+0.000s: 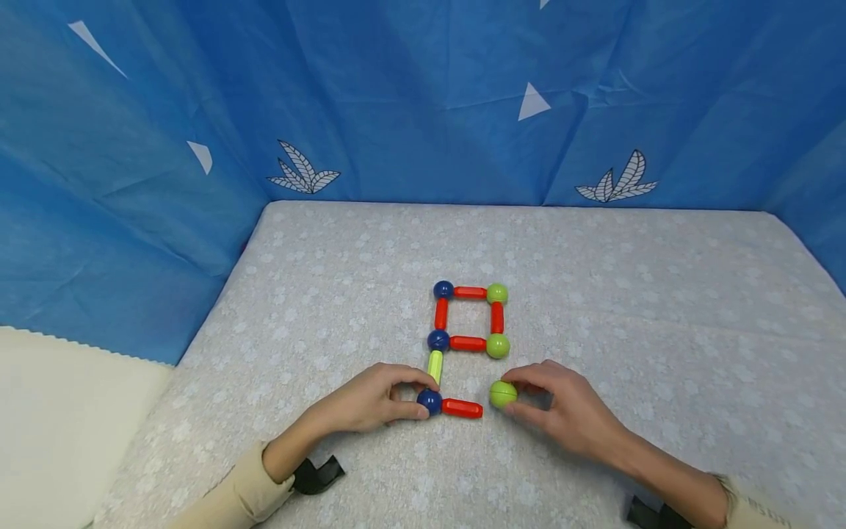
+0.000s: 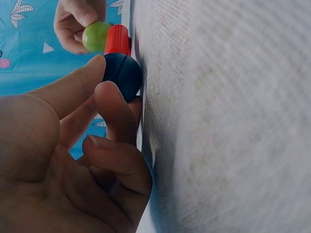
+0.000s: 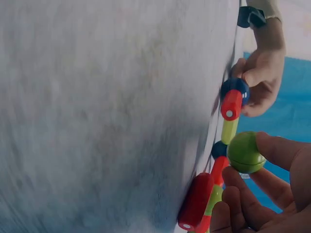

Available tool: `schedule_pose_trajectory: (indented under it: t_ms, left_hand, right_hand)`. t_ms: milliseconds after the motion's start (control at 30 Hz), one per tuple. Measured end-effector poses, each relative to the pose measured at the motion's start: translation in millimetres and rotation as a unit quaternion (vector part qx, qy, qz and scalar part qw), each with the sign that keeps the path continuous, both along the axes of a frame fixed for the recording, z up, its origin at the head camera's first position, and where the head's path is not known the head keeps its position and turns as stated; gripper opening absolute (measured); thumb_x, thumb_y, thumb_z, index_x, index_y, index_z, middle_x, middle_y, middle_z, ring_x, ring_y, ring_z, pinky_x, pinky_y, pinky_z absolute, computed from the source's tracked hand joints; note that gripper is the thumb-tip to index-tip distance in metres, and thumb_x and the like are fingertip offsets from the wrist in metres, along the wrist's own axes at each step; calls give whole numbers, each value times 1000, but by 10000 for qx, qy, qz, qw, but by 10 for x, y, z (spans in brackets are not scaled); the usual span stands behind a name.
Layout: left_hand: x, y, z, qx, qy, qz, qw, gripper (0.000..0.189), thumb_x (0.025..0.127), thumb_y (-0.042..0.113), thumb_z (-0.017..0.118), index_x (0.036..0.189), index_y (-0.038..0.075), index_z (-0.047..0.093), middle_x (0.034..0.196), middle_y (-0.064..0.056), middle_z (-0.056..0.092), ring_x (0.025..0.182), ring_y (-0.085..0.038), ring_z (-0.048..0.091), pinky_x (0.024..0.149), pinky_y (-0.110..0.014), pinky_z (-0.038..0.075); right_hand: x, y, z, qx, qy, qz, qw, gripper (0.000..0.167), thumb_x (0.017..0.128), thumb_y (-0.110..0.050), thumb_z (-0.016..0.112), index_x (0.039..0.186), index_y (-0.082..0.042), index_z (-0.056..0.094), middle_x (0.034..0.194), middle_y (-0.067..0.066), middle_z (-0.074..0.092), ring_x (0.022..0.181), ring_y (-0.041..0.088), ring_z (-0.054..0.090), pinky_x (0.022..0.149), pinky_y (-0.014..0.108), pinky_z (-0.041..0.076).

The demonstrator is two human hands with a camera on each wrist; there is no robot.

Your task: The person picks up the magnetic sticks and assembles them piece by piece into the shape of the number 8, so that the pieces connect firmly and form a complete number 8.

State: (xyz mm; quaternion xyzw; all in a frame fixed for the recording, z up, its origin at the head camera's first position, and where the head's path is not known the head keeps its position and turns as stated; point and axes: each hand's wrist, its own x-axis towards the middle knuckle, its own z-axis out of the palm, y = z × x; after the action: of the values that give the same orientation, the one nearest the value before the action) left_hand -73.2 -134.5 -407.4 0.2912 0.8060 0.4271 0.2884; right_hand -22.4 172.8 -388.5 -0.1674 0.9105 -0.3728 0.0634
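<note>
My left hand point(image 1: 366, 400) pinches a dark blue ball point(image 1: 429, 401) between thumb and fingers at the table surface. From that ball a yellow-green rod point(image 1: 435, 367) runs up to another blue ball point(image 1: 438, 340), and a red rod point(image 1: 462, 408) points right with its far end free. My right hand point(image 1: 562, 404) pinches a lime green ball point(image 1: 503, 394), slightly apart from that free end. In the right wrist view, the rod's end point(image 3: 229, 113) shows a metal tip. Another red rod point(image 3: 196, 201) lies near my right fingers; its connection is unclear.
Above my hands lies a square of red rods point(image 1: 471, 292) with blue balls on its left corners and lime green balls point(image 1: 498, 345) on its right ones. A pale patterned cloth point(image 1: 330, 294) covers the table. Blue sheeting point(image 1: 423, 103) hangs behind.
</note>
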Motion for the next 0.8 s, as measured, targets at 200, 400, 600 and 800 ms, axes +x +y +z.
schedule_pose_trajectory:
  t_ms: [200, 400, 600, 800]
  left_hand:
    - [8, 8, 9, -11, -18, 39, 10000, 31, 89, 26, 75, 120, 20, 69, 95, 9, 62, 52, -5, 51, 51, -23, 44]
    - [12, 7, 8, 2, 1, 36, 10000, 31, 89, 26, 75, 120, 20, 69, 96, 8, 62, 52, -5, 51, 51, -23, 44]
    - [17, 9, 4, 25, -11, 53, 10000, 31, 89, 26, 75, 119, 20, 69, 99, 8, 62, 53, -7, 51, 51, -24, 44]
    - [16, 11, 6, -39, 9, 76, 10000, 32, 89, 26, 75, 120, 22, 69, 100, 9, 62, 54, -5, 50, 53, -23, 44]
  right_hand:
    - [40, -24, -15, 335, -322, 88, 9989, 32, 80, -23, 84, 109, -26, 72, 105, -16, 64, 91, 9, 57, 80, 33, 51]
    - [43, -34, -67, 351, -369, 278, 9983, 28, 81, -24, 83, 106, -28, 72, 105, -17, 64, 90, 7, 56, 79, 32, 50]
    - [51, -46, -112, 274, -267, 489, 9981, 25, 81, -24, 83, 102, -29, 71, 97, -21, 61, 85, 6, 54, 75, 29, 49]
    - [61, -58, -119, 242, -271, 537, 9979, 25, 81, -23, 83, 103, -29, 71, 95, -23, 60, 84, 7, 53, 75, 29, 48]
